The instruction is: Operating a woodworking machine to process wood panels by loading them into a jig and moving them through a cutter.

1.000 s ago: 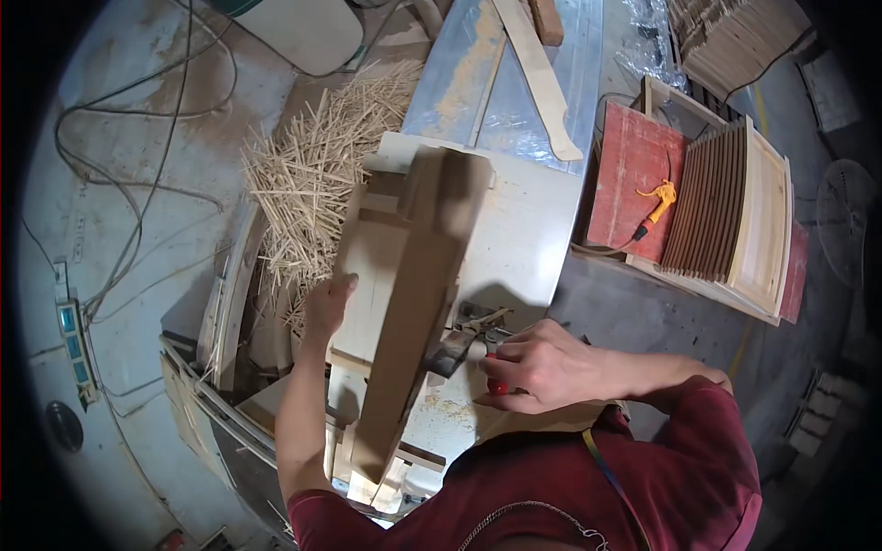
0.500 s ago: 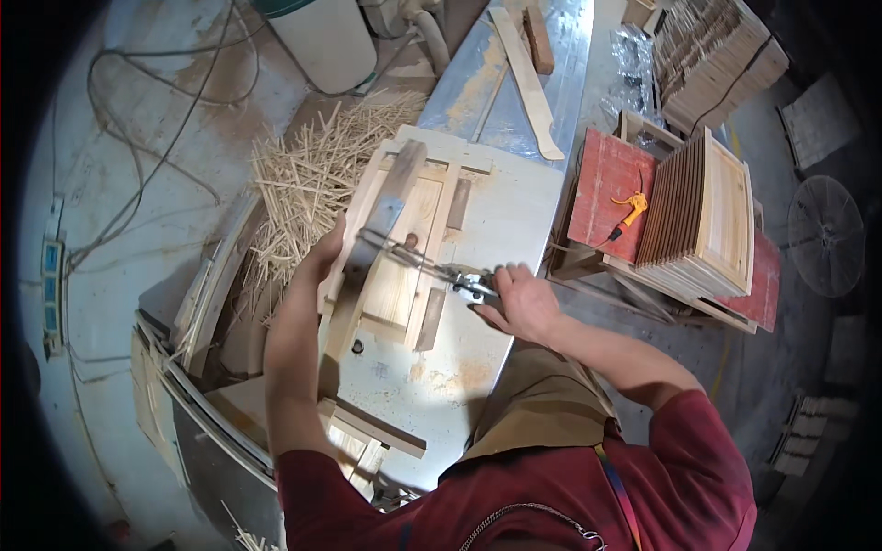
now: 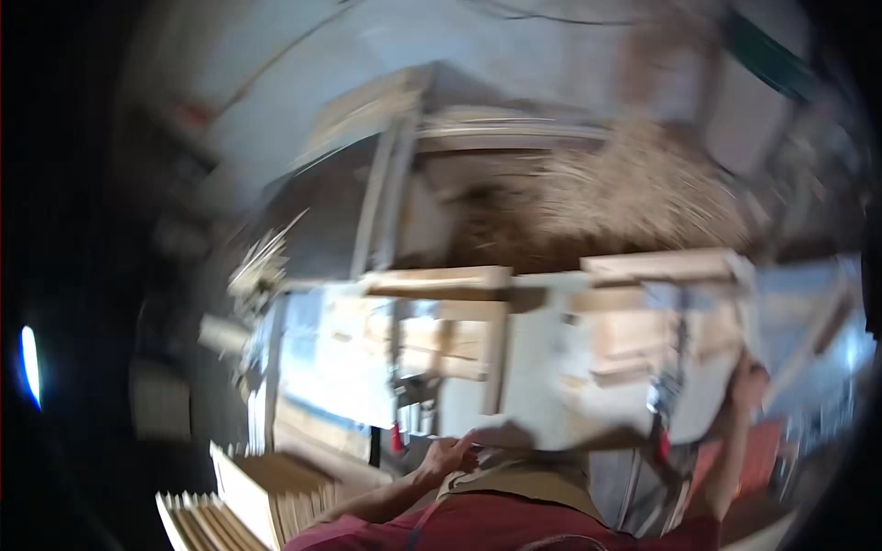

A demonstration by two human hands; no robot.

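The picture is smeared by motion. My left hand (image 3: pixel 450 456) is low in front of the white bench top (image 3: pixel 537 367), close to its near edge. One finger stretches out, and I see nothing held. My right hand (image 3: pixel 751 382) is at the right end of the bench, beside the right wooden frame (image 3: pixel 614 332); its fingers are too blurred to read. A metal toggle clamp (image 3: pixel 678 367) with a red handle (image 3: pixel 663 443) crosses that frame. Farther left, a second wooden frame (image 3: pixel 501 354) lies by another clamp (image 3: pixel 397 340) with a red handle (image 3: pixel 397 437).
Behind the bench lies a heap of thin wood offcuts (image 3: pixel 634 188). Stacked wooden panels (image 3: pixel 248 500) stand at the near left. A red board (image 3: pixel 740 455) is beyond the near right edge. A pale bin with a green rim (image 3: pixel 767 60) stands at the far right.
The view has swung left, bringing the left frame and clamp into sight. My left hand has left the frame's far side for the bench's near edge; my right hand has come away from the clamp.
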